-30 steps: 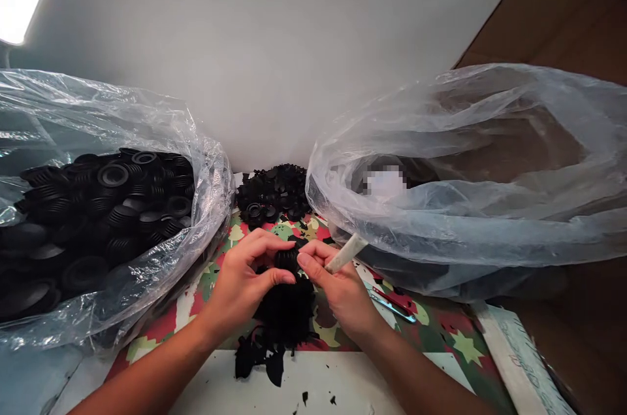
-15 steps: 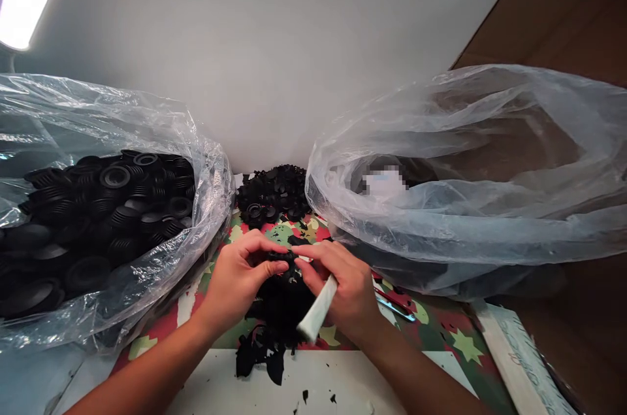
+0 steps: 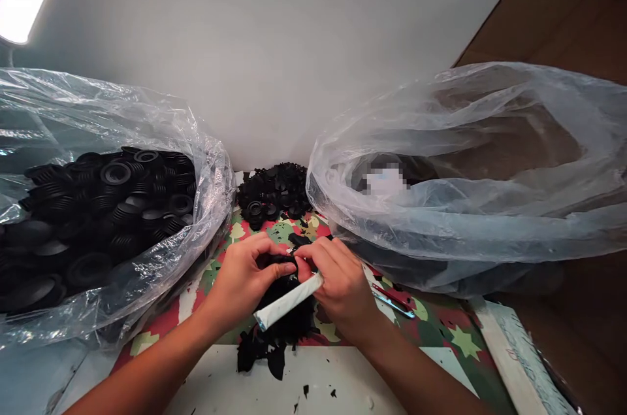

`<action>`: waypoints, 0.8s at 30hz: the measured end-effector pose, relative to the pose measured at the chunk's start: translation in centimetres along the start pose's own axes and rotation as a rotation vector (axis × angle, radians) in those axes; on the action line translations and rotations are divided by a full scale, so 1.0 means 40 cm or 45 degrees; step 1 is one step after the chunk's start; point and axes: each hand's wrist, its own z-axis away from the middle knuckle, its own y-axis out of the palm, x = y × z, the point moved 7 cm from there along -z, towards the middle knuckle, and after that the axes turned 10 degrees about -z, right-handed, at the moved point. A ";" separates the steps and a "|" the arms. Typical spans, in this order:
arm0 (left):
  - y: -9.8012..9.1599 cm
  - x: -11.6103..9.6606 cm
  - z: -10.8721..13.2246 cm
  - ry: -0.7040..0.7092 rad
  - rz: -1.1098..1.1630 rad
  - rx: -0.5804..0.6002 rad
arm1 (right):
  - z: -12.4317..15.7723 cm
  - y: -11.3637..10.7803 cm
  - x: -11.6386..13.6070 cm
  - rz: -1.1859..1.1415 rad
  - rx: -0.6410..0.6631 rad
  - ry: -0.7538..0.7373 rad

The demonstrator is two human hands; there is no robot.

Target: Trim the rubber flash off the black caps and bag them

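Between thumb and fingers, my left hand (image 3: 245,276) pinches a small black rubber part (image 3: 284,259). Most of that part is hidden by the fingertips. My right hand (image 3: 345,284) is closed around a tool with a white-wrapped handle (image 3: 289,302), which sticks out toward the lower left. The tool's working end is hidden by the fingers. Both hands' fingertips meet at the black part. Right below them lies a heap of black rubber scraps (image 3: 289,327), spilling onto a white board (image 3: 313,385).
At left, a clear plastic bag (image 3: 215,180) holds many ribbed black rubber parts (image 3: 117,173). More black pieces (image 3: 274,189) are piled against the wall. Another plastic bag (image 3: 490,232) stands open at right. A red-and-silver tool (image 3: 394,300) lies on the patterned table cover (image 3: 463,340).
My right hand has turned, swinging the white handle from pointing steeply down to lying flatter toward the left. Its fingers have curled more at the black part. My left hand keeps its pinch.
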 end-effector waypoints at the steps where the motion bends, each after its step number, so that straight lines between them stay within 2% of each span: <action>1: -0.001 0.001 0.000 -0.020 0.008 0.006 | 0.000 0.002 -0.003 -0.018 -0.007 0.021; 4: -0.005 -0.001 0.002 -0.072 0.035 0.049 | 0.001 -0.003 -0.027 -0.037 -0.042 0.099; 7: -0.005 -0.006 0.006 -0.075 0.079 0.100 | 0.003 -0.017 -0.077 -0.130 -0.062 0.294; 10: -0.008 -0.003 0.007 -0.058 0.061 0.079 | 0.005 -0.008 -0.104 -0.375 0.015 0.473; 12: -0.007 0.003 0.006 -0.042 0.007 0.059 | 0.004 0.007 -0.092 -0.534 0.084 0.486; 16: 0.003 0.005 0.009 0.005 -0.073 0.045 | 0.000 0.018 -0.056 -0.621 0.115 0.359; 19: 0.006 -0.004 0.013 0.045 -0.105 0.032 | 0.003 0.009 -0.029 -0.444 0.086 0.175; 22: 0.000 -0.007 0.011 0.073 -0.141 0.009 | 0.012 -0.003 0.030 -0.220 0.081 -0.092; 24: -0.013 0.001 0.004 0.056 -0.176 -0.039 | 0.020 -0.007 0.070 -0.248 0.101 -0.190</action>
